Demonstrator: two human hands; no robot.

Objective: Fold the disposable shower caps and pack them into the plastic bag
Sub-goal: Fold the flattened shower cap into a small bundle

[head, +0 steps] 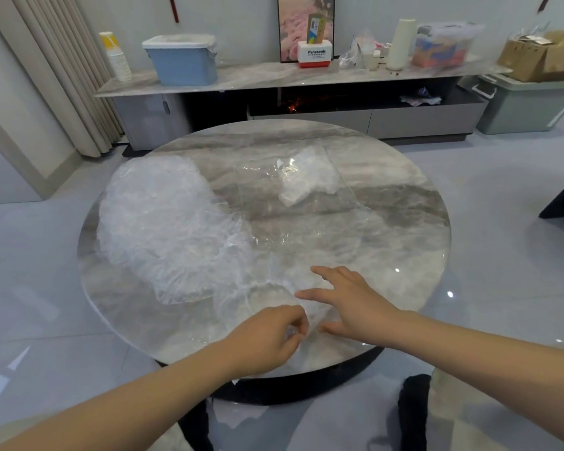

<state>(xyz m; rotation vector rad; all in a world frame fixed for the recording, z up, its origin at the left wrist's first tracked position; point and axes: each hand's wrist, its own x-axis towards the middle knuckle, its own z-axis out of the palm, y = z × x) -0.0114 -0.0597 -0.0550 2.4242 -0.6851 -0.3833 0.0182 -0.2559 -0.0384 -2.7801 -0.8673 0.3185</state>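
Lower centre of the frame: one shower cap (pixel 274 297) lies spread on the round marble table (pixel 404 222), its gathered rim showing as a faint white arc. The left hand (pixel 267 336) has its fingers curled and pinches the near edge of that cap between thumb and fingertips. The right hand (pixel 349 304) lies flat and spread, fingers straight, pressing the film down just beside the pinch. A loose pile of caps (pixel 163 222) sits at centre left, touching or overlapping the spread cap; which, the clear film does not show. The plastic bag (pixel 293 190), upper centre, holds a white folded bundle (pixel 306 177) and lies well apart from both hands. Judgement: a fold is being started. To do it well, the flat hand should anchor the film while the pinched edge is carried across, rim to rim, then smoothed to expel air. Risk: thin film slips or drags neighbouring caps.
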